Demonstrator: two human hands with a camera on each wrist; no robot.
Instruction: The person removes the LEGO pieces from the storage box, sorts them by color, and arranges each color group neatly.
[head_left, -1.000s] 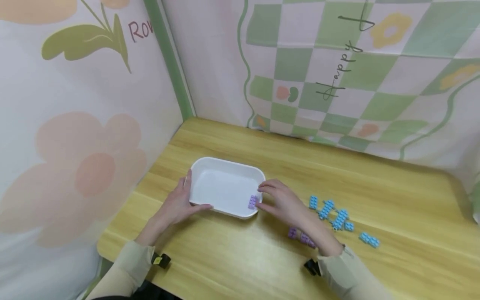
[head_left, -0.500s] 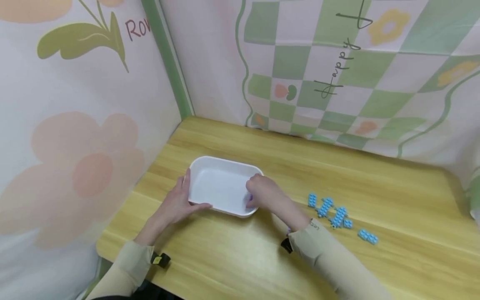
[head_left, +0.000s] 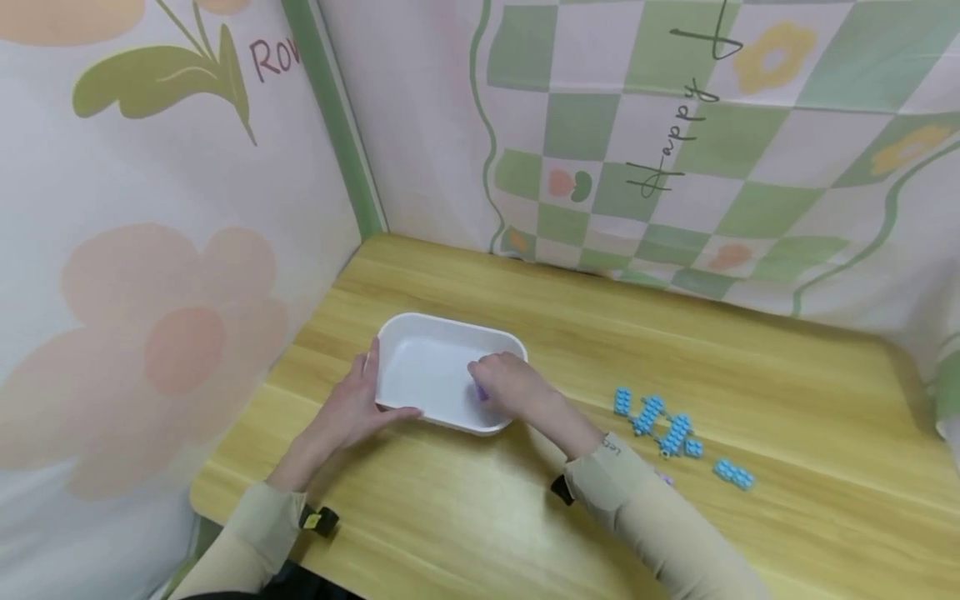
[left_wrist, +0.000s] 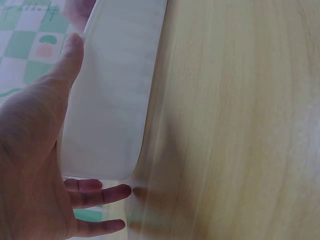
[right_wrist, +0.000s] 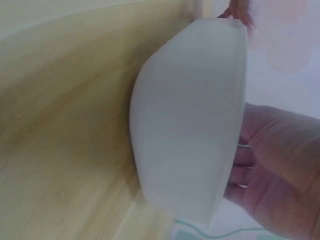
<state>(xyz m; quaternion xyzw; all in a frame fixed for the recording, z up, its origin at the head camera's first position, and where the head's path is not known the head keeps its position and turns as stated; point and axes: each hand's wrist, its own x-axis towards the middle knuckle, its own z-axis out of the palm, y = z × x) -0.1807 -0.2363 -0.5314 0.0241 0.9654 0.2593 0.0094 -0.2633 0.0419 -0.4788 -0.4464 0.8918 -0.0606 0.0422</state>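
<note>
A white plastic tray (head_left: 420, 371) sits on the wooden table. My left hand (head_left: 347, 412) rests against its near left corner, thumb along the near side, other fingers at the left end. In the left wrist view these fingers (left_wrist: 102, 196) reach out fairly straight past the tray's end. Inside the right part of the tray, my right hand (head_left: 512, 387) pinches a purple toy building brick (head_left: 482, 392), mostly covered by the hand. The right wrist view shows the tray's outer wall (right_wrist: 187, 115), with the right hand's fingertips hidden behind the rim.
Right of the tray, several light blue building bricks (head_left: 677, 435) lie on the table (head_left: 465, 500), some joined together. A bit of purple brick (head_left: 664, 477) peeks out beside the right sleeve (head_left: 637, 508). Printed curtains stand behind and to the left.
The right hand has moved from the tray's right end farther left inside it, carrying the purple brick. Its forearm now covers most of the loose purple bricks. The left hand has stayed in place.
</note>
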